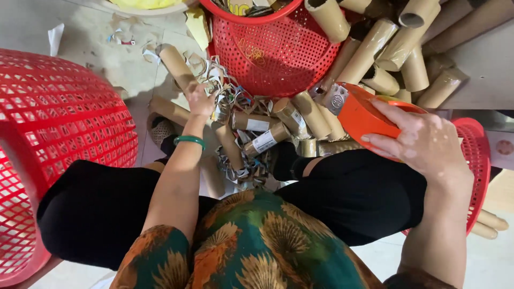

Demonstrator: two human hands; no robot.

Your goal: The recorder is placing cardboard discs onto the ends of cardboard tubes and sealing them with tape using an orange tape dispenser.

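Note:
My right hand (423,142) grips an orange tape dispenser (360,113) above my right knee. My left hand (201,101), with a green bangle on the wrist, reaches down into a heap of brown cardboard tubes (267,140) and paper scraps on the floor between my feet. Its fingers are closed on a scrap-covered tube (220,111) in that heap. Some tubes carry white labels.
A red perforated basket (276,51) stands ahead, with many long cardboard tubes (385,48) piled to its right. A large red basket (48,134) lies at my left and another red basket (476,160) at my right. Paper scraps (126,37) litter the pale floor.

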